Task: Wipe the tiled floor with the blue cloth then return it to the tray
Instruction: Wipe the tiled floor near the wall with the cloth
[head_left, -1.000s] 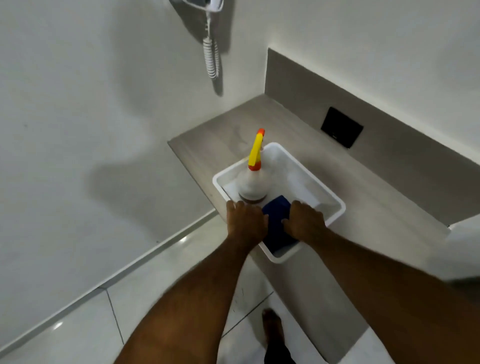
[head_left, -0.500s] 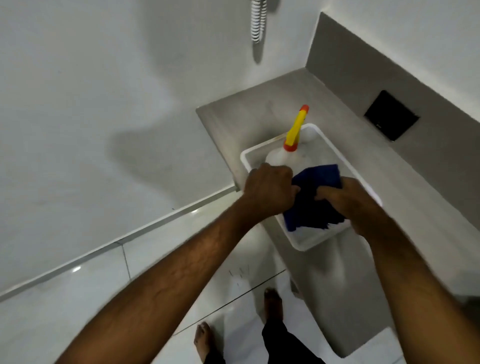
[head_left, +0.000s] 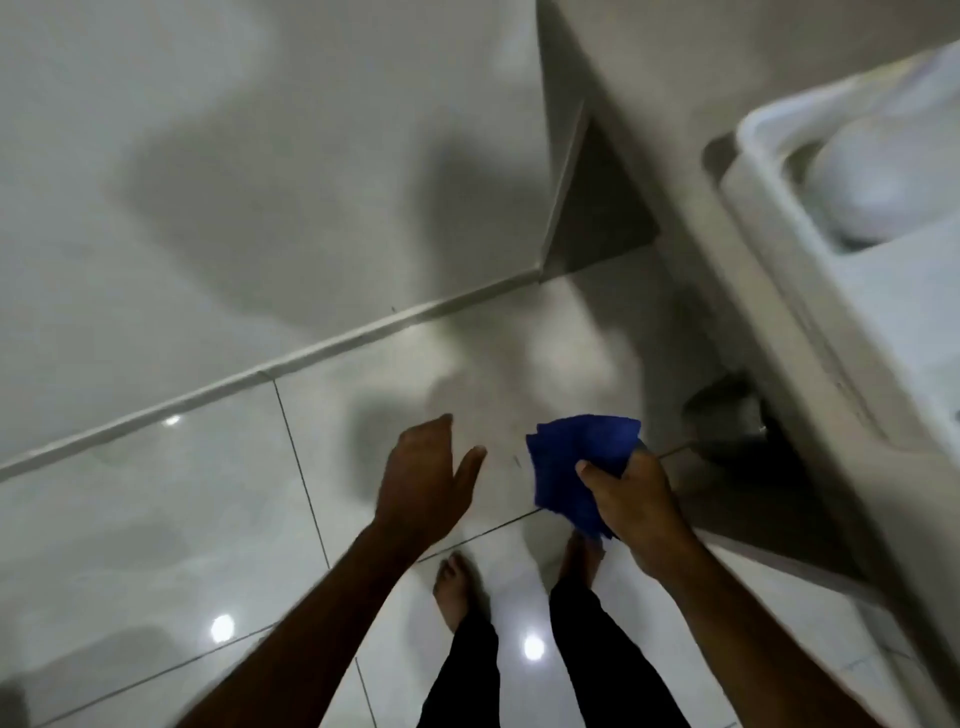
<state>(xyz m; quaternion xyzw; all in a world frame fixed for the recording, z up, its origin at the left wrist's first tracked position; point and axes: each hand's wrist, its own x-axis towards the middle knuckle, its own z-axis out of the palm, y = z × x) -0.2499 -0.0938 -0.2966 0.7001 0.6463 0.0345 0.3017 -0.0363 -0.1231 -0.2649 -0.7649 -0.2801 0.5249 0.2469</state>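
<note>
Right hand (head_left: 631, 499) grips bunched blue cloth (head_left: 576, 462) above tiled floor (head_left: 156, 519), ready for wiping. Left hand (head_left: 423, 470) wide, empty, likely for balance. Tray (head_left: 769, 171) on bench edge, right.

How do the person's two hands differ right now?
The right hand is closed around the blue cloth; the left hand is open and holds nothing. The right hand's fingers curl into a grip, while the left hand's fingers are spread, thumb out. Both are bare and held above the tiled floor.
</note>
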